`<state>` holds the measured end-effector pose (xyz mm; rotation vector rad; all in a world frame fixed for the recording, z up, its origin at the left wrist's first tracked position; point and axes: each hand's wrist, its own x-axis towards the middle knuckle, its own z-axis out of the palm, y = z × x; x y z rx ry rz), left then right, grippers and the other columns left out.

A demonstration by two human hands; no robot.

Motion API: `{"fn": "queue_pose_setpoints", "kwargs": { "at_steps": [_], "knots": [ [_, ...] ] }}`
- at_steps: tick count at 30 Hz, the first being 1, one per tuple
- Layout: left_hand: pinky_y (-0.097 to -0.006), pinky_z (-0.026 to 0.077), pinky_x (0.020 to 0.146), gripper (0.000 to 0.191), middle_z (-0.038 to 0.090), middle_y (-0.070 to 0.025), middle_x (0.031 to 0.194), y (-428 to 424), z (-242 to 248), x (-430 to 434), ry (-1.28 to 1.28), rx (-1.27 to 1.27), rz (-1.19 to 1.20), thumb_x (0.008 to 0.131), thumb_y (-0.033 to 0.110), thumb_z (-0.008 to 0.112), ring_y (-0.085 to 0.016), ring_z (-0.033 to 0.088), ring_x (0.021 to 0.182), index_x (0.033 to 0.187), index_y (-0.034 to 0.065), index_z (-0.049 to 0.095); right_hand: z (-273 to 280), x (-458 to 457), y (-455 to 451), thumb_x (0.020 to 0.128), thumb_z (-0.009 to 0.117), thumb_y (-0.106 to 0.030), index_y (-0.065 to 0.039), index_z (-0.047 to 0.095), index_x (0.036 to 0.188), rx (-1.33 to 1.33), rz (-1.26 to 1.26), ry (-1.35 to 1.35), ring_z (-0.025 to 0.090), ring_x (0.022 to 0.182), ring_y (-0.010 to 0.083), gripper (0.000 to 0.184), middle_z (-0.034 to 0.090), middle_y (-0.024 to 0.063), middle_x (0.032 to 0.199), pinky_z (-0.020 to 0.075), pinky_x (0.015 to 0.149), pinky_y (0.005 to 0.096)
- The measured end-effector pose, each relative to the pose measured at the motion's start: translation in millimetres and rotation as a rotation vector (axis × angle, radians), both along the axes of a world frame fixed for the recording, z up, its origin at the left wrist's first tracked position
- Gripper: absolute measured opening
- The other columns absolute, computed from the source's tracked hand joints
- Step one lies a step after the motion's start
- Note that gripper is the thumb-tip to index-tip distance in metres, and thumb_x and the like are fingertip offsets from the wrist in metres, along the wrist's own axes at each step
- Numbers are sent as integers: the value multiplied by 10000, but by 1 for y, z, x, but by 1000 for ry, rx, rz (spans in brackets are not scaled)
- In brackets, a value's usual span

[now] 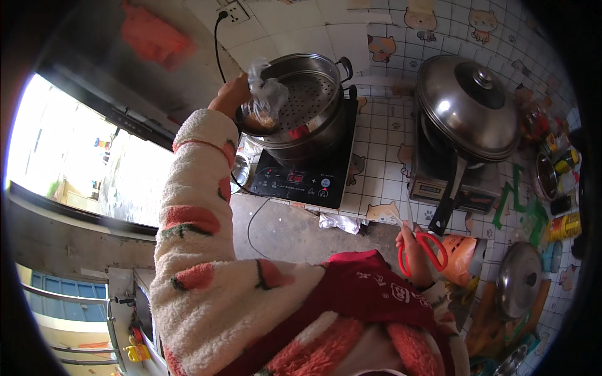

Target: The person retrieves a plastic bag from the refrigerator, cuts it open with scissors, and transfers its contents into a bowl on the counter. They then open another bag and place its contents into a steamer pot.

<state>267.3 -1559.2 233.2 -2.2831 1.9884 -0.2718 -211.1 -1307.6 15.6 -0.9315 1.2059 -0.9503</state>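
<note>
My left hand (233, 94) reaches to the left rim of a steel steamer pot (301, 144) and is closed on a crumpled clear plastic bag (268, 94). Something brownish (260, 121) shows at the bag's lower end; whether it lies inside the bag or in a small dish cannot be made out. Inside the pot sits a perforated steamer tray (310, 96). Down at the right, beyond the counter's front edge, my right hand (410, 249) holds red-handled scissors (437, 249). Their blades point away from me and stand slightly apart.
The pot stands on a black induction cooker (301, 185) with its display lit. To the right, a lidded wok (470, 108) rests on a gas stove (454, 192), its handle jutting forward. A steel bowl (241, 170) is left of the cooker. A pot lid (518, 282) lies far right.
</note>
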Motion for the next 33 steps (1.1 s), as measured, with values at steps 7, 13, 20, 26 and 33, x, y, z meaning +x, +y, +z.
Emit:
{"fn": "queue_pose_setpoints", "kwargs": {
  "at_steps": [7, 13, 20, 26, 33],
  "knots": [
    [-423, 447, 817, 460, 579, -183, 1074, -33, -46, 8, 118, 280, -420, 785, 182, 574, -317, 564, 968, 1212, 63, 452, -6, -3, 2, 910, 451, -272, -66, 515, 669, 34, -31, 31, 452, 520, 65, 323, 495, -11, 585, 341, 484, 209],
    [-392, 423, 853, 419, 572, -162, 1097, -47, -34, 13, 38, 487, -458, 809, 152, 548, -262, 557, 962, 1206, 44, 468, -5, -20, 25, 929, 422, -313, -72, 480, 739, 33, -11, -138, 445, 574, 83, 313, 477, -8, 631, 376, 554, 229],
    [-362, 387, 914, 377, 538, -172, 1161, 47, 46, -121, 264, 54, -596, 811, 77, 511, -267, 529, 1048, 1183, 18, 499, -6, -11, 52, 906, 471, -327, -129, 507, 789, -50, -165, -350, 450, 576, 67, 233, 487, -36, 651, 374, 536, 243],
    [-360, 379, 933, 398, 549, -197, 1143, 167, 32, -205, 568, 47, -972, 766, -4, 504, -310, 515, 1088, 1164, -23, 506, -87, 30, 65, 895, 468, -342, -135, 515, 785, -64, -309, -221, 445, 548, 96, 239, 477, -31, 621, 392, 536, 270],
    [-327, 463, 773, 314, 595, -199, 1023, 227, -63, -311, 833, 720, -1447, 798, 49, 584, -336, 588, 934, 1104, -12, 544, -94, 48, 157, 811, 491, -243, -89, 531, 816, -281, -566, 874, 545, 531, 264, 159, 541, 101, 595, 431, 513, 373]
  ]
}}
